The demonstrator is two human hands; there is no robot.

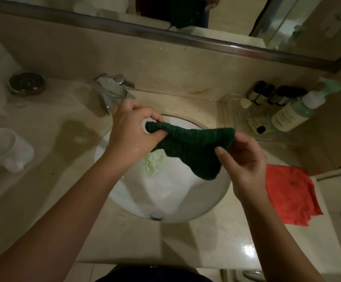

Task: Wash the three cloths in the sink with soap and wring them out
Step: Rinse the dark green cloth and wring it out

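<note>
You held the dark green ribbed cloth (pixel 194 147) stretched above the white oval sink basin (pixel 165 200), one end in each hand. Your left hand (pixel 130 131) had its fingers curled around the bunched left end; your right hand (pixel 245 159) pinched the right edge between thumb and fingers, and the cloth's lower corner hung down over the bowl. A pale green crumpled cloth (pixel 154 161) lay inside the basin, partly hidden under the dark one. The red-orange cloth (pixel 289 196) lay flat on the beige marble worktop (pixel 216 241) at its right edge, just beside the basin. The chrome faucet (pixel 112 92) stood at the basin's back-left rim, and a pale green pump soap bottle (pixel 300 110) leaned near the back-right corner.
</note>
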